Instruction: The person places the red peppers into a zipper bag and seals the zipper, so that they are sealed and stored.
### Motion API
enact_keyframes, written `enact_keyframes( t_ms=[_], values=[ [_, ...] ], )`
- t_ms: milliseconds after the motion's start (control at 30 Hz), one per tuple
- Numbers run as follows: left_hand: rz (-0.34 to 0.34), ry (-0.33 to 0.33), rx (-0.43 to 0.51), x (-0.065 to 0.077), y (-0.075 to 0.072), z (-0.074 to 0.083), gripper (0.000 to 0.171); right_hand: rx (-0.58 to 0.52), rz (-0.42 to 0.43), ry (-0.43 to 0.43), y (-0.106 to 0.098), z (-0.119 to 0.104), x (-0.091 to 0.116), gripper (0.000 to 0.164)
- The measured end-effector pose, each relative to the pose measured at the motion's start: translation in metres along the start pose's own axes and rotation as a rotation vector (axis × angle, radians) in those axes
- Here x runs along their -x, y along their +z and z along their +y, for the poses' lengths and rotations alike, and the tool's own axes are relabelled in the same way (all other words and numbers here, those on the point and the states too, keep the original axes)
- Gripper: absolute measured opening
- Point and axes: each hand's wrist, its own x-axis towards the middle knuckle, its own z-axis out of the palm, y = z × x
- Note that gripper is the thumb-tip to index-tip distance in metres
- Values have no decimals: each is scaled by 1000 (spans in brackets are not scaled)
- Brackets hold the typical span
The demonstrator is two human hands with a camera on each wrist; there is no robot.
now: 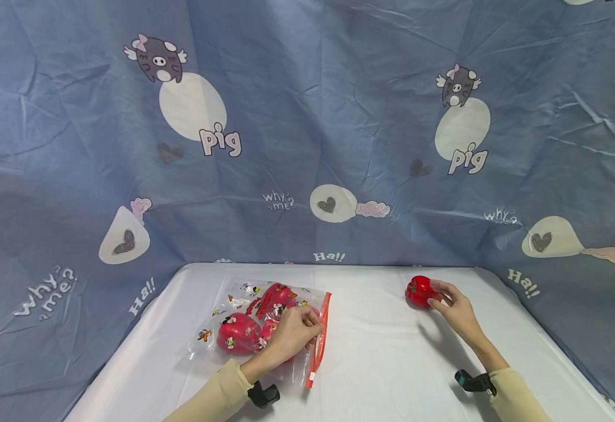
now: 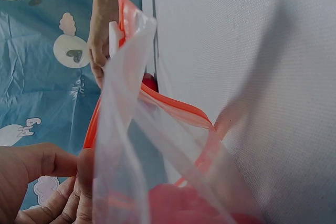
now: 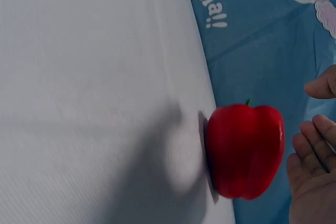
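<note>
A clear zip bag with an orange-red zip edge and cartoon prints lies on the left half of the table. Several red objects show through its plastic. My left hand pinches the bag's rim between thumb and fingers; in the left wrist view the bag's mouth gapes. At the right, a glossy red bell pepper with a green stem sits on the table. My right hand is beside it, thumb and fingers spread; the right wrist view shows a gap between the pepper and the fingers.
A white cloth covers the table. Behind and at the sides hangs a blue curtain printed with cartoon pigs. Each wrist wears a dark camera band, such as the right camera.
</note>
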Motion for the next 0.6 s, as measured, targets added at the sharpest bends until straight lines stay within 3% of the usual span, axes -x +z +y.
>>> enact_keyframes(
  t_ms=[333, 600],
  values=[
    [-6, -5, 11, 0, 0, 1, 5, 55, -20, 63, -10, 13, -10, 53],
    [-12, 2, 4, -1, 0, 0, 5, 7, -65, 75, -16, 22, -23, 57]
  ],
)
